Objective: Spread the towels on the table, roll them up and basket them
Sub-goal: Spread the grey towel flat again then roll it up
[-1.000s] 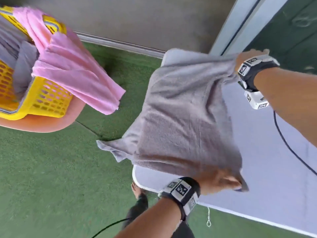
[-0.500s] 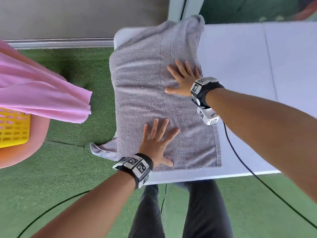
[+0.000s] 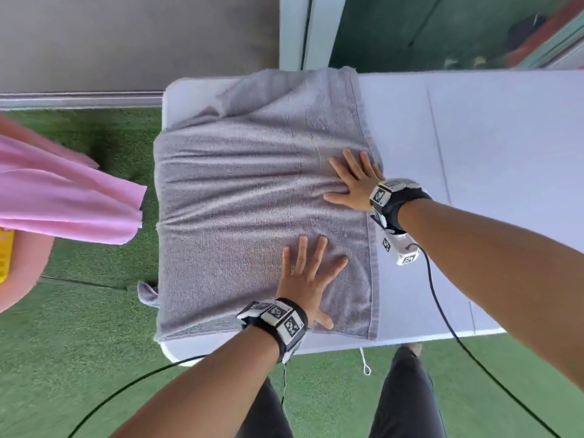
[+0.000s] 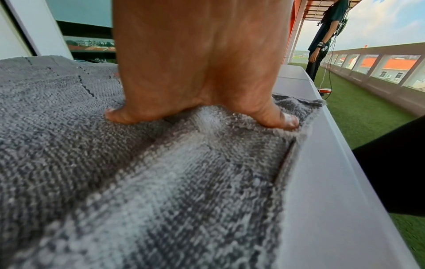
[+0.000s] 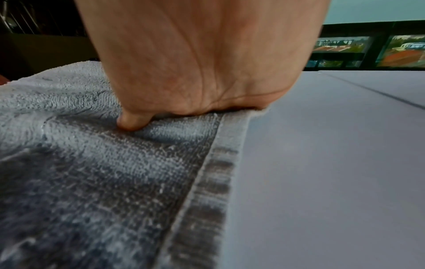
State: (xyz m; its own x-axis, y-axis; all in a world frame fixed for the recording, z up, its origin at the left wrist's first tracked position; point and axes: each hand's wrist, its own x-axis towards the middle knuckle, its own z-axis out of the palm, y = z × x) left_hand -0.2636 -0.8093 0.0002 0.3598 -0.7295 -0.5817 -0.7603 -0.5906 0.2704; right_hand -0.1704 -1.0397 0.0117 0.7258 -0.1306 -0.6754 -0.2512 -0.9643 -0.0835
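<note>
The grey towel [image 3: 252,210] lies spread over the left end of the white table [image 3: 474,153], with both palms flat on it: the left hand [image 3: 305,279] presses near the front edge with fingers splayed and straight, and the right hand [image 3: 354,181] presses by the towel's right hem, fingers likewise spread, neither gripping any cloth. The main risk lies at the left, where the towel overhangs the table end and one corner [image 3: 147,294] dangles below; if the hands lift together, that hanging weight could drag the cloth off toward the grass. Long creases run across the middle and the far left corner is folded back on itself (the wrist views show only pile bunching beside the thumbs), so a roll begun now would likely come out lumpy or skewed. Pushing leftward would slide more cloth over the edge. A pink towel [image 3: 63,197] drapes from the yellow basket [image 3: 6,248] near that end, and a sliding grey towel might snag it.
</note>
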